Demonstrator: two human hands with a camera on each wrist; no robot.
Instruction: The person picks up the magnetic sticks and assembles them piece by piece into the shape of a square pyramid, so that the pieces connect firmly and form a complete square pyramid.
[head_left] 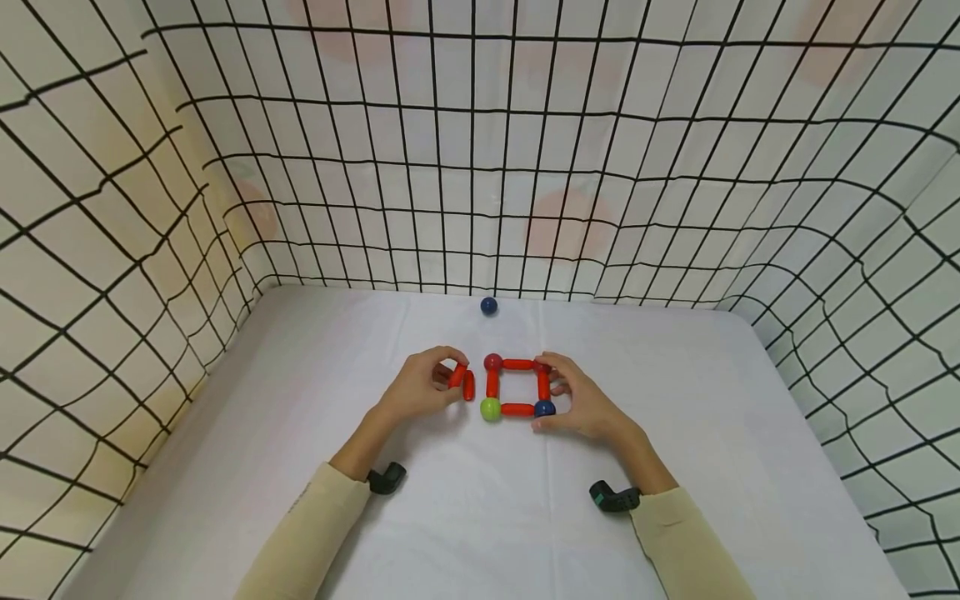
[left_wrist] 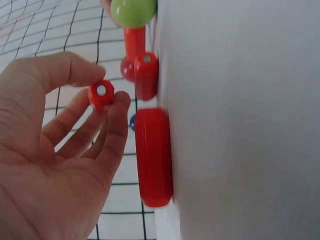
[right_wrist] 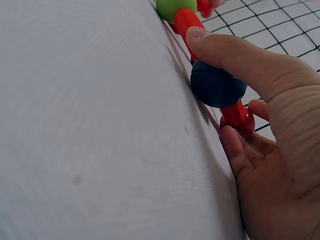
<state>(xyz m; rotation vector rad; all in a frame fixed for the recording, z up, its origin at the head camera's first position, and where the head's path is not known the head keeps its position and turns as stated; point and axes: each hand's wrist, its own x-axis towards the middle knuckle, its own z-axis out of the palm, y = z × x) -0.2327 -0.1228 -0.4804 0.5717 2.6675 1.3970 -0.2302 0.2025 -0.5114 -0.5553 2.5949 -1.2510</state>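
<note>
My left hand [head_left: 418, 385] pinches a red magnetic building rod [left_wrist: 101, 94] between thumb and fingers, its silvery end facing the left wrist camera. A second red rod [head_left: 468, 386] lies beside it on the white cloth. Another red rod [left_wrist: 154, 157] shows near the palm in the left wrist view. To the right lies a flat square of red rods [head_left: 517, 410] joined by balls: green [head_left: 491, 409], blue [head_left: 545, 408] and two red, one a red ball [head_left: 492, 362]. My right hand [head_left: 588, 402] holds the square's right side, thumb by the blue ball, fingers at the far red ball.
A loose dark blue ball [head_left: 489, 306] sits at the back of the white-covered table [head_left: 465, 517]. Black wire mesh [head_left: 472, 167] rises along the back and both sides. Each wrist wears a dark camera band.
</note>
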